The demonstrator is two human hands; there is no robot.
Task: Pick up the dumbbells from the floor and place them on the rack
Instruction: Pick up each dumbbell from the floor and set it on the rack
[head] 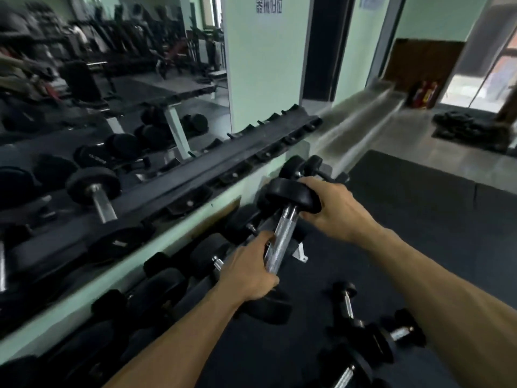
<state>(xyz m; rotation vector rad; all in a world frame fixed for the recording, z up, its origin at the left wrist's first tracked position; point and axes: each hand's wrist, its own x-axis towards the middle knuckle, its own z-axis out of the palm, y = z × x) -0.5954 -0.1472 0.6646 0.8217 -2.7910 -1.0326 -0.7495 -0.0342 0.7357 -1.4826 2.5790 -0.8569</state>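
Note:
I hold one black-headed dumbbell with a knurled steel handle up in front of the rack. My left hand grips the lower part of the handle. My right hand grips the upper black head; the lower head sits below my left hand. The rack runs along the mirrored wall, its upper tier holding black cradles and one dumbbell. Several dumbbells lie on its lower tier. On the dark floor mat at lower right lie a small dumbbell and larger ones.
A mirror above the rack reflects gym machines. A pale wall panel stands behind the rack's far end. A grey ledge runs toward a doorway. A dark pile lies at far right. Black matting covers the floor.

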